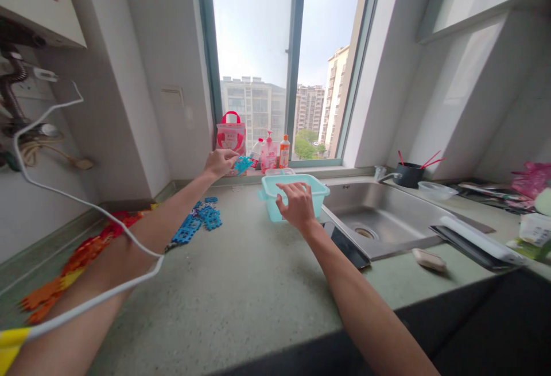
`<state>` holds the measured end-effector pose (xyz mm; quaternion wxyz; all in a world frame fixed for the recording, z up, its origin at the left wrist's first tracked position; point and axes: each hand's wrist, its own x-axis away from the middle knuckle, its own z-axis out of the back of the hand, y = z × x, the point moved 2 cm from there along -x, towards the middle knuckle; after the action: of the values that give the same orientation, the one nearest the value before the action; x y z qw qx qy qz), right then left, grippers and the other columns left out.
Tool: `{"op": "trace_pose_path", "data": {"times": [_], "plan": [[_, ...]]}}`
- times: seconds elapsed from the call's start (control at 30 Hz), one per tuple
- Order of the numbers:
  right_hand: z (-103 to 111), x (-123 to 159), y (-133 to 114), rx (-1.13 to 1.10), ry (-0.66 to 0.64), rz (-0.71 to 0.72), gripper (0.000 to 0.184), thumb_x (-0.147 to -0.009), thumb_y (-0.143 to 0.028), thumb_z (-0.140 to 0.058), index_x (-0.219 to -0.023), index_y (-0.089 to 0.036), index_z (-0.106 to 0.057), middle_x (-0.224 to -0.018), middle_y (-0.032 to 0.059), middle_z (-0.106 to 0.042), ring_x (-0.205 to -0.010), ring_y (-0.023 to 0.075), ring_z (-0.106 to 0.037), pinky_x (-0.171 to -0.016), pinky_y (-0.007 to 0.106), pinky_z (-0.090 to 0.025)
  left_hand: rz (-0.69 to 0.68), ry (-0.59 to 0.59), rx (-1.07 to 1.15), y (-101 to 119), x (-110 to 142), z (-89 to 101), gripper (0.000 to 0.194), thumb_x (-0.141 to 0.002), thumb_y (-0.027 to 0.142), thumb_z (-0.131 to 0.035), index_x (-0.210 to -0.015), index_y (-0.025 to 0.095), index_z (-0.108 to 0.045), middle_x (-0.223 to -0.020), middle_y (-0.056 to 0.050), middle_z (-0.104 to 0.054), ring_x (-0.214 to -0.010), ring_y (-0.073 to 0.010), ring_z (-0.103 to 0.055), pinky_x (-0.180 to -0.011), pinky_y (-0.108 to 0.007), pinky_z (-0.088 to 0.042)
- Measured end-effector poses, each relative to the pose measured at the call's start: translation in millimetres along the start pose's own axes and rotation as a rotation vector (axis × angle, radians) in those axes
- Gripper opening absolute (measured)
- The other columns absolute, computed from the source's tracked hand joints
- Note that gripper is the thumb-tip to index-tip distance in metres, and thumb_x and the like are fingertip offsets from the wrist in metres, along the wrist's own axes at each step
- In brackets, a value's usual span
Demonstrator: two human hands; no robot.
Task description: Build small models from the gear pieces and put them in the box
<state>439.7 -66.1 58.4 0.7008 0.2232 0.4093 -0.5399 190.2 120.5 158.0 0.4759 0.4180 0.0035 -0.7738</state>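
Observation:
My left hand [221, 163] is raised over the back of the counter, its fingers pinching a light-blue plastic building piece [244, 163] with toothed edges. Over the front rim of a turquoise plastic basin [271, 201] hovers my right hand [297, 201], fingers apart and holding nothing that shows. Whether it touches the rim I cannot tell. Blue building pieces [189, 228] lie on the counter beyond my left forearm. Red, orange and yellow pieces [86, 252] spread along the left wall, partly hidden by that arm.
Right of the basin lie a dark phone-like slab [344, 245] and a steel sink [400, 215]. A soap bar [429, 259] rests near the front edge. Bottles [269, 155] stand by the window. A white cable [107, 215] crosses my left arm.

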Motion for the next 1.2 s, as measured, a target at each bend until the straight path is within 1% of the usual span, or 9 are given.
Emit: {"op": "trace_pose_path", "data": {"times": [0.1, 0.2, 0.37, 0.47, 0.57, 0.73, 0.9, 1.0, 1.2], "plan": [[-2.5, 0.8, 5.7, 0.027, -0.002, -0.023, 0.038, -0.099, -0.027, -0.055, -0.134, -0.021, -0.067, -0.12, 0.0107, -0.076, -0.114, 0.0299, -0.062, -0.115, 0.049, -0.029, -0.12, -0.105, 0.137, 49.9, 3.2, -16.0, 0.027, -0.09, 0.034, -0.07, -0.106, 0.02, -0.086, -0.102, -0.007, -0.083, -0.096, -0.0228, -0.075, -0.094, -0.032, -0.055], [-2.7, 0.7, 12.4, 0.048, 0.031, -0.023, 0.039, -0.098, -0.027, -0.056, -0.136, -0.02, -0.066, -0.122, 0.0117, -0.075, -0.114, 0.0302, -0.061, -0.112, 0.048, -0.031, -0.208, -0.193, 0.155, 83.9, 10.5, -35.2, 0.027, -0.09, 0.033, -0.07, -0.106, 0.019, -0.086, -0.102, -0.008, -0.083, -0.092, -0.0221, -0.075, -0.09, -0.031, -0.055], [-0.1, -0.3, 24.1, 0.095, 0.109, -0.07, 0.019, -0.096, -0.025, -0.057, -0.107, -0.019, -0.071, -0.107, 0.0101, -0.075, -0.104, 0.0287, -0.061, -0.104, 0.045, -0.033, -0.145, -0.195, 0.035, 94.6, 23.2, -51.9, 0.032, -0.098, 0.038, -0.06, -0.107, 0.02, -0.085, -0.1, -0.008, -0.083, -0.097, -0.0244, -0.075, -0.091, -0.033, -0.055], [1.4, -0.7, 26.4, 0.115, 0.12, -0.078, 0.009, -0.093, -0.025, -0.059, -0.09, -0.02, -0.066, -0.094, 0.0076, -0.071, -0.096, 0.0272, -0.059, -0.098, 0.042, -0.034, -0.13, -0.198, 0.004, 72.2, 40.9, -43.3, 0.032, -0.098, 0.037, -0.059, -0.113, 0.023, -0.084, -0.108, -0.007, -0.082, -0.103, -0.025, -0.075, -0.093, -0.032, -0.054], [2.2, -0.9, 22.6, 0.084, 0.148, -0.02, 0.006, -0.092, -0.023, -0.06, -0.087, -0.021, -0.064, -0.09, 0.0056, -0.068, -0.093, 0.026, -0.058, -0.095, 0.041, -0.035, -0.142, -0.243, -0.058, 30.9, 68.4, -20.0, 0.028, -0.096, 0.033, -0.061, -0.111, 0.026, -0.084, -0.109, -0.004, -0.083, -0.105, -0.0246, -0.075, -0.098, -0.032, -0.052], [2.4, -0.5, 6.5, -0.028, 0.141, 0.128, 0.007, -0.092, -0.02, -0.061, -0.086, -0.022, -0.064, -0.087, 0.004, -0.067, -0.092, 0.0242, -0.059, -0.091, 0.038, -0.038, -0.174, -0.305, -0.379, -54.2, 118.3, 45.9, 0.032, -0.097, 0.028, -0.054, -0.112, 0.027, -0.083, -0.11, -0.005, -0.082, -0.109, -0.0258, -0.072, -0.105, -0.038, -0.048], [-1.2, 5.6, -19.1, -0.194, 0.091, 0.275, 0.01, -0.092, -0.017, -0.06, -0.086, -0.022, -0.065, -0.084, 0.0047, -0.065, -0.085, 0.0232, -0.059, -0.083, 0.037, -0.045, -0.159, -0.151, -0.481, -104.8, 175.5, 109.5, 0.035, -0.098, 0.022, -0.049, -0.11, 0.025, -0.082, -0.113, -0.007, -0.081, -0.112, -0.0271, -0.068, -0.105, -0.044, -0.044], [-15.7, 17.6, -42.0, -0.33, -0.051, 0.352, 0.013, -0.095, -0.015, -0.058, -0.093, -0.023, -0.067, -0.089, 0.0056, -0.067, -0.087, 0.0228, -0.061, -0.084, 0.037, -0.05, -0.177, -0.144, -0.472, -112.2, 207.5, 118.9, 0.032, -0.098, 0.022, -0.051, -0.111, 0.024, -0.08, -0.116, -0.008, -0.08, -0.114, -0.0287, -0.066, -0.102, -0.048, -0.043], [-61.9, 54.0, -86.7, -0.454, -0.391, 0.362, 0.034, -0.099, -0.026, -0.059, -0.133, -0.028, -0.065, -0.131, 0.0102, -0.068, -0.12, 0.025, -0.066, -0.106, 0.043, -0.053, -0.295, -0.301, -0.438, -103.4, 228.8, 97.9, 0.031, -0.103, 0.03, -0.051, -0.111, 0.024, -0.08, -0.13, -0.008, -0.075, -0.128, -0.0301, -0.06, -0.11, -0.051, -0.039]]}}
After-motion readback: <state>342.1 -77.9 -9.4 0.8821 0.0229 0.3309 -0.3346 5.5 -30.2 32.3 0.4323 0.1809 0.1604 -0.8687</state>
